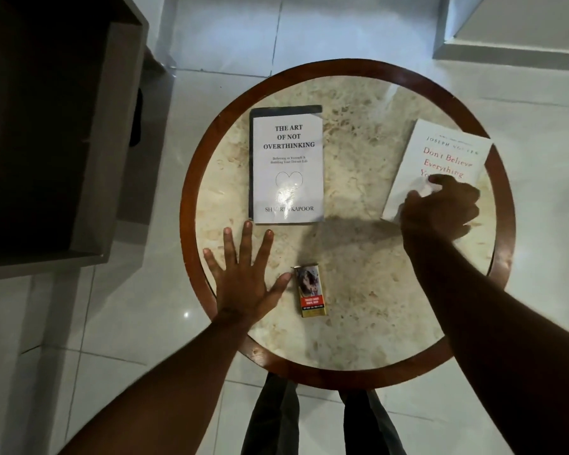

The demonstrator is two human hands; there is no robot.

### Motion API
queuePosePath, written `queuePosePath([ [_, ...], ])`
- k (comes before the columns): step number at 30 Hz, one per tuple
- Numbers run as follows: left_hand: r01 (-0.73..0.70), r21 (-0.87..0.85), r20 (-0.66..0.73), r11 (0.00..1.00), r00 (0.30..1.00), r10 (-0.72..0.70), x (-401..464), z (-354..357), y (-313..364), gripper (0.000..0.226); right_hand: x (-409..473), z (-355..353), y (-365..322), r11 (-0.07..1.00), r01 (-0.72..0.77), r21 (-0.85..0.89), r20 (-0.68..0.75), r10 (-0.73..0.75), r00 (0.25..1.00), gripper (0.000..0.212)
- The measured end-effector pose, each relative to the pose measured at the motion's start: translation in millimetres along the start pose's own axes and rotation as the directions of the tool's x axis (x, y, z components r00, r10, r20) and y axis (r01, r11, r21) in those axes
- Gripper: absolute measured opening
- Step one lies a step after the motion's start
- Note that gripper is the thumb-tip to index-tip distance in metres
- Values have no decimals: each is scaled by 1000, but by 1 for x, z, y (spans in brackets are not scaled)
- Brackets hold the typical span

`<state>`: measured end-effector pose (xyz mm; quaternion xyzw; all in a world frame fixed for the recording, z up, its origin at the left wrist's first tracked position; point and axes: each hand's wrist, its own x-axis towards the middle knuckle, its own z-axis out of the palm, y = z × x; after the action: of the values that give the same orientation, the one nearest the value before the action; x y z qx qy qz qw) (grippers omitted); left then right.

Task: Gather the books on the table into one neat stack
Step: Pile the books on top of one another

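The right hand (pixel 440 208), fingers curled, pressed on the near end of the tilted white red-lettered paperback (pixel 447 156) at the round marble desk's (pixel 358 290) right edge. The white black-lettered paperback (pixel 288 165), its destination by my judgement, lay well left, long axis near-to-far, just beyond the flat, empty left hand (pixel 243 274).

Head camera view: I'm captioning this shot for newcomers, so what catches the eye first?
Two white books on a round marble table: The Art of Not Overthinking lies square at center-left, Don't Believe Everything sits tilted at the right rim under the right hand. The left hand is spread flat beside a small packet.
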<state>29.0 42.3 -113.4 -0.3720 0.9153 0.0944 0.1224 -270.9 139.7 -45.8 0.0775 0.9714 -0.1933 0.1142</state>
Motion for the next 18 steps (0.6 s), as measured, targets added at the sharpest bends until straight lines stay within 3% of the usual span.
queuePosePath([
  [7,10,3,-7,1000,1000,-10,1,-1,1,89,30,0,3,971,-88,223,-8,92,996,52],
  [9,7,0,-10,1000,1000,-7,1,-1,1,89,36,-2,1,896,-197,397,49,193,980,61],
  [12,5,-1,-13,1000,1000,-5,0,-1,0,90,37,-10,-3,701,-346,623,185,297,937,57],
  [15,7,13,-16,1000,1000,-7,0,1,0,90,26,-16,-18,594,-362,719,264,248,932,46],
  [18,-8,12,-46,1000,999,9,-1,4,-1,90,-5,-14,-49,570,-281,772,294,70,953,41],
])
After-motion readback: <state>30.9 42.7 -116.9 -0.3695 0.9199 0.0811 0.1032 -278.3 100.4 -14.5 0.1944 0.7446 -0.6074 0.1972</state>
